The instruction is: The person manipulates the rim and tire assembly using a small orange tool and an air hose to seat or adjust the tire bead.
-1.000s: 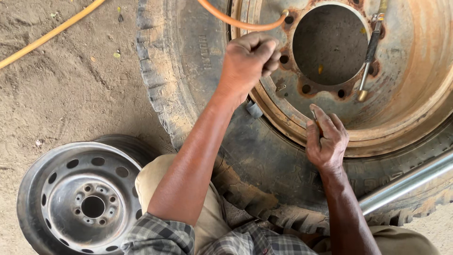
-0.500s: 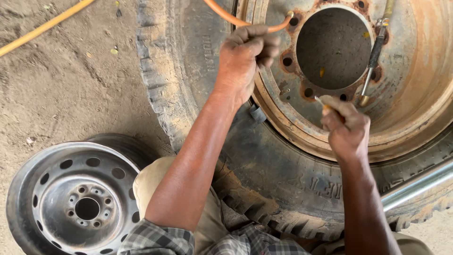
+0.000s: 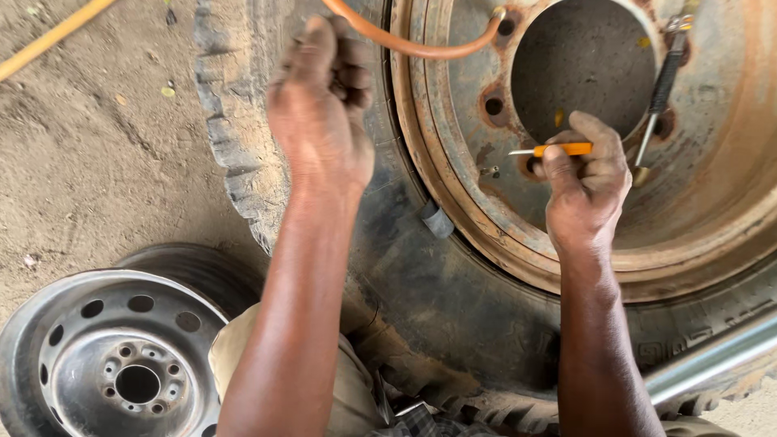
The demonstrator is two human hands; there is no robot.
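Right hand [image 3: 587,182] pinches one orange tool [image 3: 558,150] over the rusty rim [image 3: 712,202] — left hand [image 3: 324,105] fisted, contents unclear, beside one hose [image 3: 405,44]; one steel wheel [image 3: 105,356] below.

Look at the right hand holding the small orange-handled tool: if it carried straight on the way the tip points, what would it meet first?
The right hand aims the orange-handled tool leftward; probably the rusty rim face near a bolt hole, though depth is unclear.

Open-air tyre repair yard.
Big tyre [image 3: 405,307] on a rusty rim [image 3: 728,202], spare steel wheel [image 3: 105,364], air hose [image 3: 405,44], bare dirt ground [image 3: 97,146].
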